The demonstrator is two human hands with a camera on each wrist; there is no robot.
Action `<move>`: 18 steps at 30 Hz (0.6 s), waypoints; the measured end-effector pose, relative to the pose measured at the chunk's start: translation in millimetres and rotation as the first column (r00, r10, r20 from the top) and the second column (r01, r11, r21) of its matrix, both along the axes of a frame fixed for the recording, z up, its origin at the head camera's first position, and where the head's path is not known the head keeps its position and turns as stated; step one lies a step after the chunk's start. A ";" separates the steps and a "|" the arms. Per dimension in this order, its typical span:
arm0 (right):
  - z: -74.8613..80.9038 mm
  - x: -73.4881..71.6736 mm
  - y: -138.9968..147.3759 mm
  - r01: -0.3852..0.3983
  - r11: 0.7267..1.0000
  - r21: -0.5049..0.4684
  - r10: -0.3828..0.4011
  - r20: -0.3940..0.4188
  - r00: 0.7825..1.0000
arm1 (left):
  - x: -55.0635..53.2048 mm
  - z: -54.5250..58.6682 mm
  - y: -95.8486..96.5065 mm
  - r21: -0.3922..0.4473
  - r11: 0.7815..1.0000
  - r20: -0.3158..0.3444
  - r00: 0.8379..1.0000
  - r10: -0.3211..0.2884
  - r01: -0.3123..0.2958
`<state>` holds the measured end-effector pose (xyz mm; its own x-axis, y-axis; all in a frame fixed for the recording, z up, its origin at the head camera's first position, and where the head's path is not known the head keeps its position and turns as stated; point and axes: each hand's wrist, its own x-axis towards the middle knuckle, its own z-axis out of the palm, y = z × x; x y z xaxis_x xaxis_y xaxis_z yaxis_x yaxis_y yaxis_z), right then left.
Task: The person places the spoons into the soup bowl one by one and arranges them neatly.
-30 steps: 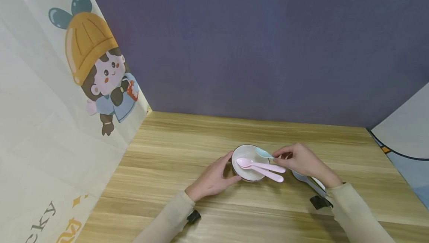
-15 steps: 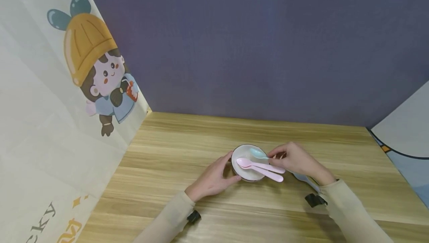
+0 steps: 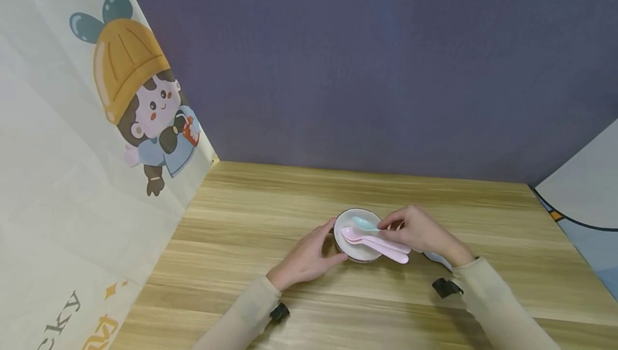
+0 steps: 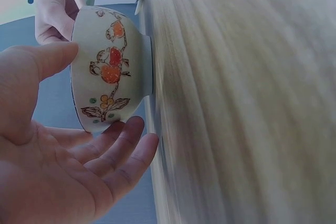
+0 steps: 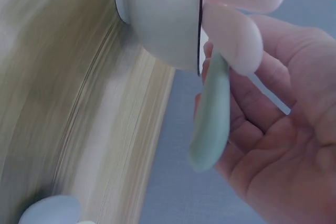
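The right hand (image 3: 420, 230) is pinching a pale blue-green plastic spoon (image 3: 365, 225), its long axis pointing leftward from the fingers over a round white ceramic bowl (image 3: 344, 223), beside two pink plastic spoons (image 3: 374, 241), while the left hand (image 3: 310, 256) is gripping this bowl.

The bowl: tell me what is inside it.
Two pink spoons rest heads-in; a light blue spoon, held by the right hand, extends over the bowl. What lies beneath the spoons is covered.
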<state>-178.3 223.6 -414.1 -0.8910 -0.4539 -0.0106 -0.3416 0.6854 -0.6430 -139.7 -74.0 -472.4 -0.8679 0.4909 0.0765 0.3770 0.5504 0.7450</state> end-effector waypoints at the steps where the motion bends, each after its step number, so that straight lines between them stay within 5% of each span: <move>1: -0.5 -0.2 -1.2 -0.004 1.000 0.001 0.004 0.001 1.000 | 0.2 -0.2 -0.2 -0.001 1.000 -0.001 1.000 0.000 0.000; 18: -5.5 -3.9 -10.6 -0.011 1.000 0.027 0.010 0.019 1.000 | 0.3 -0.7 -0.6 0.006 1.000 0.007 1.000 -0.003 0.003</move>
